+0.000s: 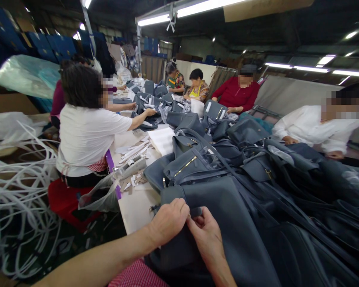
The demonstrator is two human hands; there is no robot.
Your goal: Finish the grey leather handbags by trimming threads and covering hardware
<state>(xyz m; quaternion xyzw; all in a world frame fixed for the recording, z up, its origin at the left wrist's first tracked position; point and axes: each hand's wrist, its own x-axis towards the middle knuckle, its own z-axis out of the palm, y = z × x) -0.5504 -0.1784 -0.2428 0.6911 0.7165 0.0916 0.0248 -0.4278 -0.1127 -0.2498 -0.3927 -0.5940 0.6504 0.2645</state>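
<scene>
In front of me lies a dark blue-grey handbag (227, 215), its smooth panel facing up. My left hand (170, 219) is closed at the bag's near left part, knuckles up, fingers bent round a narrow strap (196, 211). Meeting it from the other side, my right hand (208, 235) is closed too, with thumb and fingers pinching the same strap. The fingertips of both hands touch or nearly touch, so the exact grip point is hidden. Just beyond them is another bag with a gold zipper (185, 166).
A large pile of similar bags (287, 191) covers the right side. Paper scraps and strips (134, 159) litter the white table (137, 211). On the left, a person in a white shirt (86, 135) sits on a red stool (66, 203), near coiled white tubing (18, 199). Several other people work around the table.
</scene>
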